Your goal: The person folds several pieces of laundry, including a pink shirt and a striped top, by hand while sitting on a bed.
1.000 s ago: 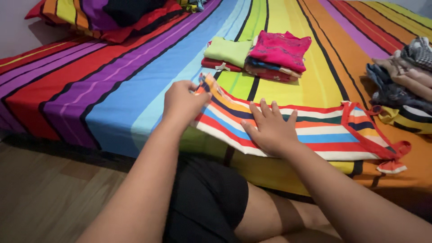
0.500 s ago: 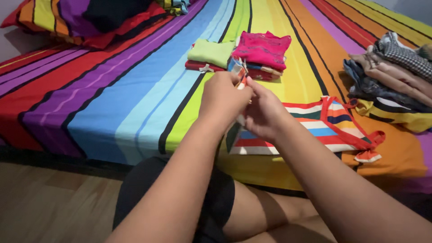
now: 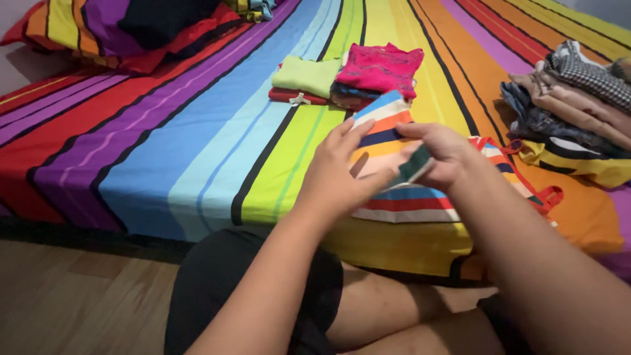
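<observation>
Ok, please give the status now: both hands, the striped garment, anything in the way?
Left hand and right hand both grip striped garment, one end lifted over bed. Folded stacks behind, apart.

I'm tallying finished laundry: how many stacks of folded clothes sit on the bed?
2: one topped by a light green garment, one beside it topped by a pink garment. The heap at the right edge looks unfolded; more may lie out of view.

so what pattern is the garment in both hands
The striped garment has horizontal bands of blue, white, orange, navy, yellow and red, clearest in the head view.
</observation>
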